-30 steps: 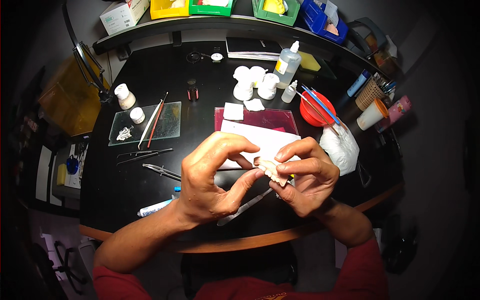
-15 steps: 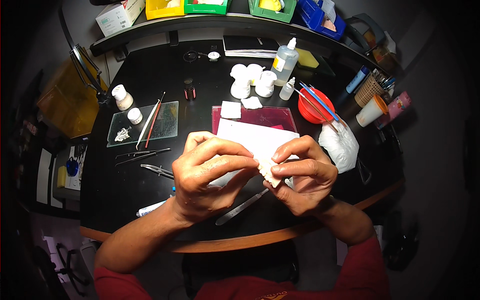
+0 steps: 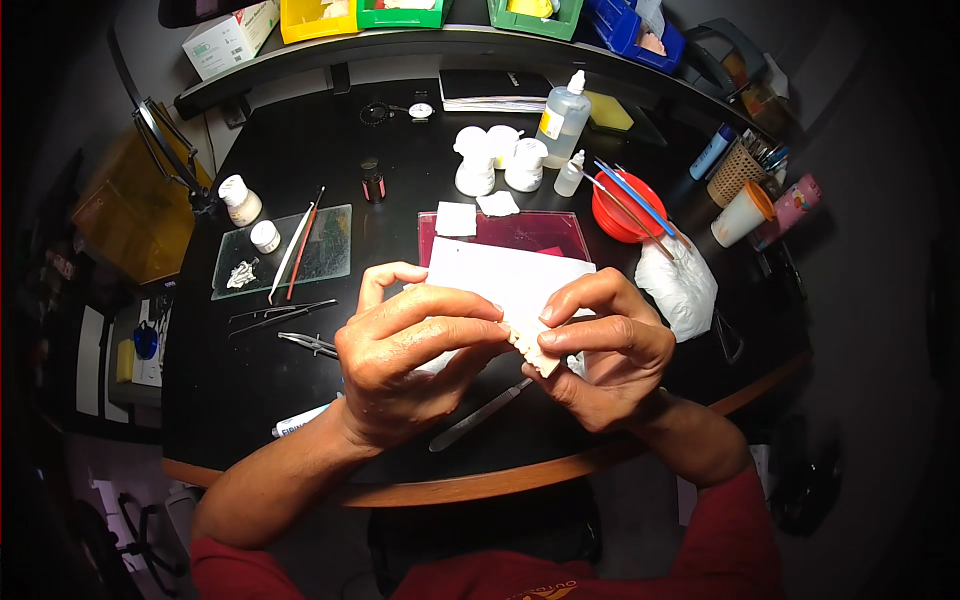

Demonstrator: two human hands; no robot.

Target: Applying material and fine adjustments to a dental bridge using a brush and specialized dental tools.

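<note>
A small cream-coloured dental model (image 3: 535, 352) with a row of teeth is held up above the desk, between my hands. My right hand (image 3: 615, 350) grips it, with the thumb below and fingertips on its side. My left hand (image 3: 400, 355) is closed in a pinch, its fingertips against the model's upper left end; anything tiny between them is hidden. Under the hands lies a white paper sheet (image 3: 500, 268), partly covering a dark red glass slab (image 3: 555, 228). A metal spatula (image 3: 480, 415) rests on the desk below the hands.
On the left, a glass plate (image 3: 335, 255) bears a small jar and two thin instruments. Tweezers (image 3: 285, 315) lie nearby. White bottles (image 3: 475, 178), a large clear bottle (image 3: 565, 120) and a red bowl (image 3: 615, 215) with brushes across it stand behind. Crumpled white tissue (image 3: 680, 290) sits at right.
The whole view has shifted slightly. The model is turned a little and shows more of its side, while my left fingertips stay at its end. Both hands keep nearly the same place.
</note>
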